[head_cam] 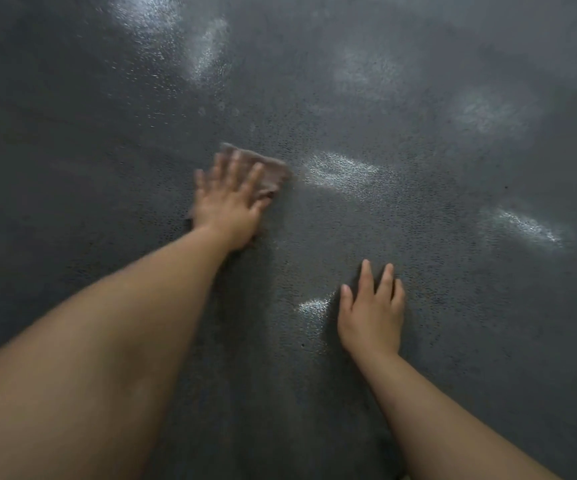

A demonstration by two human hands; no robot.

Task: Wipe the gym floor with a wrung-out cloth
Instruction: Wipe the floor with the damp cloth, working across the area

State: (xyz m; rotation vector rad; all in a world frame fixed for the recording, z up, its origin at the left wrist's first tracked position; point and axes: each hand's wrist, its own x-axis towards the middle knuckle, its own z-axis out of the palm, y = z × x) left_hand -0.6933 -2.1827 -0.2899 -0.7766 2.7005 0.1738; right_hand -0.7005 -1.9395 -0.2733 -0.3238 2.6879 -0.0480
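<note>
Presently, left hand [231, 199], fingers spread, presses cloth [266, 168] at centre frame; right hand [372, 315], fingers splayed, braces on glossy floor [453, 306], where it may slip.

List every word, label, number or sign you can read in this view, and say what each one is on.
None: no readable text anywhere.
The dark floor carries only pale light reflections, no markings.
The cloth under the left hand shows no label or print; it is motion-blurred.
The right hand, flat on the floor, bears nothing written.
</note>
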